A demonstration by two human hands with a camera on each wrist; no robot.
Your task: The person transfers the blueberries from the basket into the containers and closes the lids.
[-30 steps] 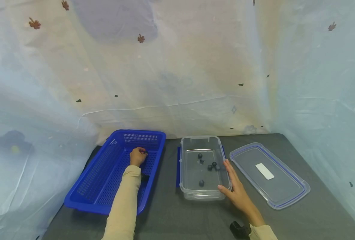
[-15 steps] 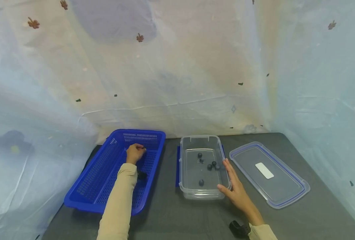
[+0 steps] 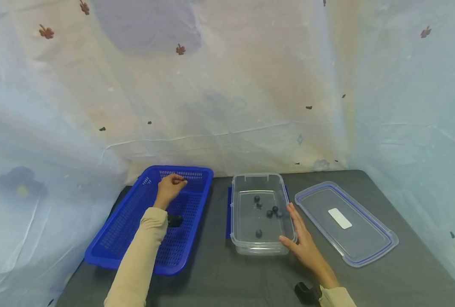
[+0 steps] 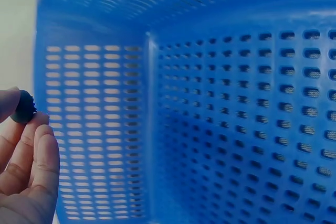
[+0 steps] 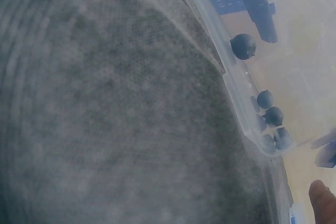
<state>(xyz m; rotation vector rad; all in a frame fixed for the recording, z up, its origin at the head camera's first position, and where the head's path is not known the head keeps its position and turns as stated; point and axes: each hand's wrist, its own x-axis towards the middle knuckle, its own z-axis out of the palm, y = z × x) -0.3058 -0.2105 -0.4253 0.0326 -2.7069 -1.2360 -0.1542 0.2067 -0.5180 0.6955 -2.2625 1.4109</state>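
My left hand [image 3: 170,187] is raised over the far part of the blue perforated basket [image 3: 170,270], thumb and fingers pinching a small dark blueberry [image 4: 22,109]. In the left wrist view the berry's rough crown shows between thumb and fingertips. My right hand [image 3: 303,245] rests with fairly straight fingers against the right side of the clear plastic container [image 3: 263,246]. Inside that container lie several blueberries [image 3: 258,233], most of them toward the middle and right. The right wrist view shows a fingertip [image 5: 323,200] beyond the container's corner.
A clear lid [image 3: 366,238] with a blue seal and a white label [image 3: 339,218] lies right of the container. Something flat and blue [image 3: 228,213] shows along the container's left edge. Grey cloth [image 3: 212,285] covers the table, and a patterned curtain [image 3: 227,106] hangs behind.
My left hand has risen from the basket's floor and moved slightly left and toward the far wall, with the blueberry between its fingers. The right hand has stayed at the container.
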